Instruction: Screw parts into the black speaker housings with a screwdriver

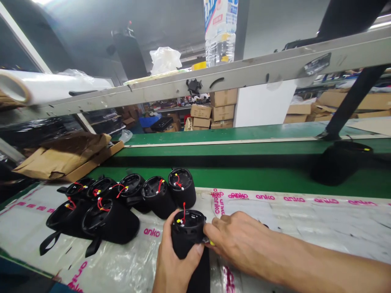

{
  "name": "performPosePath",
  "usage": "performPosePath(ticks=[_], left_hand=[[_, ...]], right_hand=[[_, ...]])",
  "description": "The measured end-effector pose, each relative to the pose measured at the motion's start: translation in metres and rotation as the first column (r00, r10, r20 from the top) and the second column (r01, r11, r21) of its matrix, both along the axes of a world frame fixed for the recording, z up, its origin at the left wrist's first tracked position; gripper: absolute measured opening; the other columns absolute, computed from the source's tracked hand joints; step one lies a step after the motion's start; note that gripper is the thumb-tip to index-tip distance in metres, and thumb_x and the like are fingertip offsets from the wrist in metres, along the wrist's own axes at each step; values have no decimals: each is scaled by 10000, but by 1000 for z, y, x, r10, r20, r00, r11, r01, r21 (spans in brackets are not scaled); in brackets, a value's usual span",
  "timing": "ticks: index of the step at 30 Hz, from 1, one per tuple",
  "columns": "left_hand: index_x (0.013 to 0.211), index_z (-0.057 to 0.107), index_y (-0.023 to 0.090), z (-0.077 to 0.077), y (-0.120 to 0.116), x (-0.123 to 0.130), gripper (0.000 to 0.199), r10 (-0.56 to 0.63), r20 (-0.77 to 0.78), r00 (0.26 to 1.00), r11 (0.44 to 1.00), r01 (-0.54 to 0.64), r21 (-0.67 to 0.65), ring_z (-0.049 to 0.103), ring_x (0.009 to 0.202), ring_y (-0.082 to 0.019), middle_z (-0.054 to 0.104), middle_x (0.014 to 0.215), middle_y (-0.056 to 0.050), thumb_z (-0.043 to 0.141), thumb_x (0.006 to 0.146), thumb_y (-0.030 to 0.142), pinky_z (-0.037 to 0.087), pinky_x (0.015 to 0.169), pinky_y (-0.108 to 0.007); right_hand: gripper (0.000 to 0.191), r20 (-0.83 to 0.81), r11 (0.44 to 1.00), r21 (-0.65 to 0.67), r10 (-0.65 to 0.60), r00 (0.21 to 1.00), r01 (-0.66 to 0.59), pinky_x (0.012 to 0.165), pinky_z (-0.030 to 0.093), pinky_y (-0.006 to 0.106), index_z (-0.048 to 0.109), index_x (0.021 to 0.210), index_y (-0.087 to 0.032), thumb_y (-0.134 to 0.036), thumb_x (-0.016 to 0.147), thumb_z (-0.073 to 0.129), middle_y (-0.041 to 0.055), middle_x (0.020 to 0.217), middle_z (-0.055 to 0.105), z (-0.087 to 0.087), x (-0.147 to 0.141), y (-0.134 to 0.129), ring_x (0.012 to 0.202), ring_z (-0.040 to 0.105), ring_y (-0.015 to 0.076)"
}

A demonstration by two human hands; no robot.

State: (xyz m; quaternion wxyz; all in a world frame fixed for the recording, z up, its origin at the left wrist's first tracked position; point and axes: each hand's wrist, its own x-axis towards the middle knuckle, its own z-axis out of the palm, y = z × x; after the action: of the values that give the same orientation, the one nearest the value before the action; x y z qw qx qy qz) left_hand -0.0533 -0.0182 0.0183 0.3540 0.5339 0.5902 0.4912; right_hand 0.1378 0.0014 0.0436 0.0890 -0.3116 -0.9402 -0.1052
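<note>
My left hand (176,260) is wrapped round a black fabric-covered cylindrical housing (186,240). Its top end faces up, open, with red wires and small white and yellow connectors at the rim. Against the right side of that rim, my right hand (233,240) is closed with its fingers pinched together. A small yellow bit shows beneath its fingers; what they grip is mostly hidden. Several similar housings (111,224) lie grouped to the left, open ends showing red wires, some with black strap loops.
Plastic sheeting (293,228) with pink print covers the work surface. Behind it runs a green conveyor belt (214,177), carrying a blurred black housing (336,165) at the right. A metal shelf beam (171,87) crosses above. Cardboard and brown paper (67,152) sit at the left.
</note>
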Motion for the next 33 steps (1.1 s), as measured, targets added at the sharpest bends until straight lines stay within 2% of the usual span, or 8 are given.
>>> performPosePath(ticks=[4, 8, 17, 23, 27, 33], left_hand=[[1283, 478, 242, -2, 1, 0, 677, 9, -26, 1000, 1000, -9, 9, 586, 1149, -273, 645, 1216, -53, 676, 662, 427, 426, 1026, -439], [1264, 474, 229, -3, 3, 2, 657, 45, -47, 998, 999, -44, 27, 566, 1163, -273, 628, 1221, -62, 654, 651, 385, 414, 1032, -448], [1261, 489, 220, -6, 9, 0, 689, 27, -27, 999, 1000, -27, -1, 575, 1137, -286, 628, 1207, -71, 669, 620, 399, 404, 1029, -462], [1270, 492, 246, -2, 9, 3, 651, 31, -89, 996, 1000, -31, -5, 581, 1134, -280, 634, 1206, -55, 628, 647, 379, 419, 1015, -459], [1293, 481, 252, -6, 7, 5, 679, 48, -153, 987, 999, -48, 0, 574, 1153, -297, 627, 1227, -69, 653, 654, 400, 421, 1015, -495], [1325, 464, 241, -11, 7, 9, 722, 71, -213, 974, 997, -65, 38, 561, 1186, -314, 606, 1272, -90, 667, 659, 433, 421, 1026, -521]], right_hand=[[177, -22, 998, 63, -9, 1000, 11, 468, 193, 344, 405, 961, -220, -82, 877, 476, -13, 751, 533, -12, -1, -1, 526, 469, 175], [267, -4, 994, 100, -49, 999, 49, 462, 198, 343, 391, 958, -221, -33, 780, 456, -1, 732, 510, -19, -4, -1, 542, 469, 200], [322, 117, 988, 116, -112, 987, 98, 439, 169, 347, 427, 932, -208, -45, 687, 559, 18, 754, 499, -6, -9, -6, 584, 467, 201], [295, 170, 993, 113, -41, 985, 22, 434, 158, 357, 456, 891, -210, -79, 674, 609, 15, 758, 444, -5, -6, -4, 579, 410, 198], [302, 198, 995, 95, -31, 980, 12, 440, 168, 336, 455, 849, -216, -65, 658, 634, 19, 774, 461, -3, -3, -4, 579, 411, 188], [265, 187, 1000, 26, -18, 982, 14, 404, 159, 339, 473, 847, -212, -35, 689, 592, -8, 725, 465, 11, 0, -2, 492, 386, 168]])
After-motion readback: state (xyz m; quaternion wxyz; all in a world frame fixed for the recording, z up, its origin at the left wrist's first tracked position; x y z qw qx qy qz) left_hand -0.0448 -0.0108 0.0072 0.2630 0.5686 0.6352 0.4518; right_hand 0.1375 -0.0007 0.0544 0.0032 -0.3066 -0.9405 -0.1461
